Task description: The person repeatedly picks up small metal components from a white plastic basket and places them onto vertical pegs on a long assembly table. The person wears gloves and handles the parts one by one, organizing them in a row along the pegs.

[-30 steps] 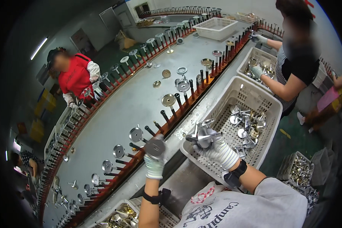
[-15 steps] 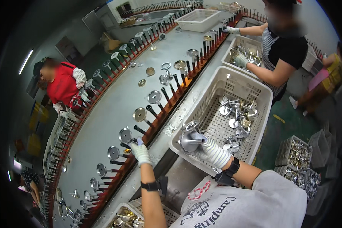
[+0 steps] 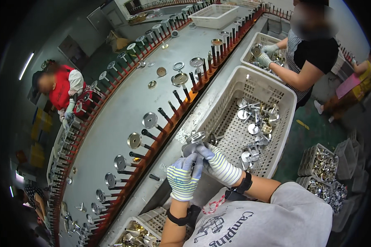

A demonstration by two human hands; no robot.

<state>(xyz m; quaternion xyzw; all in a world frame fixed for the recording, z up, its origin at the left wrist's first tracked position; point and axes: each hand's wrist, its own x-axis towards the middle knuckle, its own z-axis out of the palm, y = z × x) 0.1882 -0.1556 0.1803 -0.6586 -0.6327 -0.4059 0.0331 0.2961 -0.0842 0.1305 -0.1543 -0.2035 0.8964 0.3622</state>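
Both my hands, in striped white knit gloves, meet over the near left corner of a large white plastic basket [image 3: 290, 101]. Between them is a silver round metal part [image 3: 189, 149], its far side partly covered by fingers. My left hand [image 3: 184, 177] is closed on its near edge. From the right, my right hand [image 3: 221, 164] grips the same part. A shiny round piece [image 3: 197, 136] sits just beyond it; whether that is held too I cannot tell. Several stemmed metal parts [image 3: 253, 128] lie loose inside the basket. A short black cap [image 3: 154, 177] rests on the bench edge.
Left of me runs a curved conveyor with red-brown upright spindles [image 3: 160, 127], many bearing round metal discs [image 3: 149, 120]. A second basket of metal parts [image 3: 132, 236] stands below my left arm. A co-worker [image 3: 305, 61] handles parts at the far right basket. Stacked crates [image 3: 317, 164] stand right.
My left hand has left the conveyor and come right to the metal part. My right hand has drawn slightly left with the part. Spindles and discs have shifted toward the lower left.
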